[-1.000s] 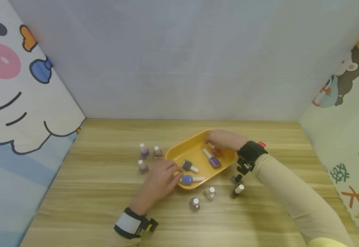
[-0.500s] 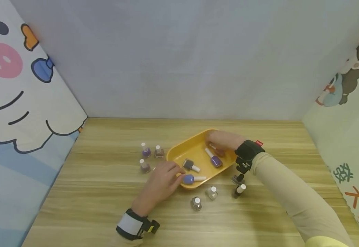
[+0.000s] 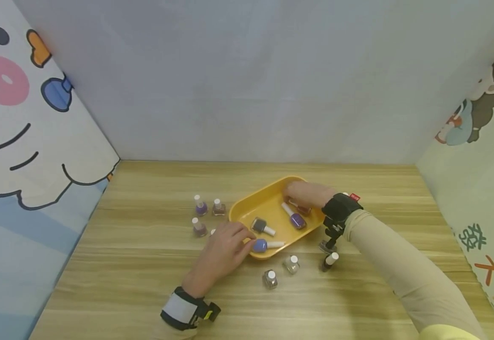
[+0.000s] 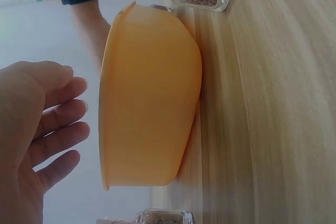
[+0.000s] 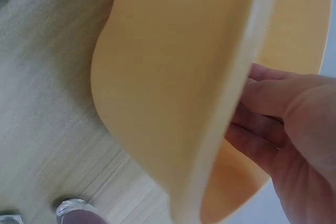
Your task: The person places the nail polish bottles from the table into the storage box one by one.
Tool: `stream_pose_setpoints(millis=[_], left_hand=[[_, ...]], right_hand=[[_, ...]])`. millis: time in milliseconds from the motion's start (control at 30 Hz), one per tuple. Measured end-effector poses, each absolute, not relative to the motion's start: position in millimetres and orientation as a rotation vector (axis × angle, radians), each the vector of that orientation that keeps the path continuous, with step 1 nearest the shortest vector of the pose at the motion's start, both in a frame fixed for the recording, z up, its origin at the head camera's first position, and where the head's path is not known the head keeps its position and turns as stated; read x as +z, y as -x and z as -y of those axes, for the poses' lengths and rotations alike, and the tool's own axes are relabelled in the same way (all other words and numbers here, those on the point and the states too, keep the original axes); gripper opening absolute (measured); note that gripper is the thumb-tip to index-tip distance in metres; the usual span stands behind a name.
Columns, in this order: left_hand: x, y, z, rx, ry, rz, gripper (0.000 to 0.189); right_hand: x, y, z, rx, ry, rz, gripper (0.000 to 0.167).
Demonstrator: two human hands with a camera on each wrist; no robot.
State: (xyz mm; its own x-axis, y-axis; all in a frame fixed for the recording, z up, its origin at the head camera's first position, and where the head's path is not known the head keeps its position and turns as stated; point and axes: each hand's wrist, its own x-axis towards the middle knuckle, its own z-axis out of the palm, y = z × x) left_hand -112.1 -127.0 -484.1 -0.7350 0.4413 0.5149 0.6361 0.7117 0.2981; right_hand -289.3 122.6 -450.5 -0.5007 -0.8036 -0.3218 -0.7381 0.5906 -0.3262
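A yellow tray (image 3: pixel 251 204) stands on the table with several nail polish bottles lying in it, among them a purple one (image 3: pixel 297 221), a dark grey one (image 3: pixel 259 225) and a blue one (image 3: pixel 260 245). My right hand (image 3: pixel 308 193) reaches over the tray's right end, fingers curled down by the cap of a reddish-brown nail polish bottle (image 3: pixel 303 208). In the right wrist view the tray wall hides the fingertips and that bottle. My left hand (image 3: pixel 227 248) hovers at the tray's near left end, fingers loosely bent and apart from the rim in the left wrist view, holding nothing.
Left of the tray stand a violet bottle (image 3: pixel 201 208), a brown bottle (image 3: pixel 219 209) and a mauve bottle (image 3: pixel 199 228). In front are two pale bottles (image 3: pixel 291 264). A dark bottle (image 3: pixel 329 261) stands below my right wrist. A pale wall rises behind the table.
The reddish-brown bottle has shifted slightly right and lies flatter, as my right hand has lowered deeper into the tray. My left hand has hardly moved.
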Motion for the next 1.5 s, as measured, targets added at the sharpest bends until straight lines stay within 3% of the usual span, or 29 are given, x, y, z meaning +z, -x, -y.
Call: stream_pose_setpoints(millis=[767,1100,1500], left_hand=[[-483,109,118,-0.638,0.908,2.442,0.015],[-485,104,111,-0.661,0.954,2.457,0.011],[-489,99,105,-0.678,0.961,2.433,0.011]], right_hand=[[-447,288,-136,-0.337,1.131,-2.446,0.02],[-436,273,-153,-0.457,1.163,-2.599,0.03],[-431,247,-177,-0.589,1.278,-2.766,0.027]])
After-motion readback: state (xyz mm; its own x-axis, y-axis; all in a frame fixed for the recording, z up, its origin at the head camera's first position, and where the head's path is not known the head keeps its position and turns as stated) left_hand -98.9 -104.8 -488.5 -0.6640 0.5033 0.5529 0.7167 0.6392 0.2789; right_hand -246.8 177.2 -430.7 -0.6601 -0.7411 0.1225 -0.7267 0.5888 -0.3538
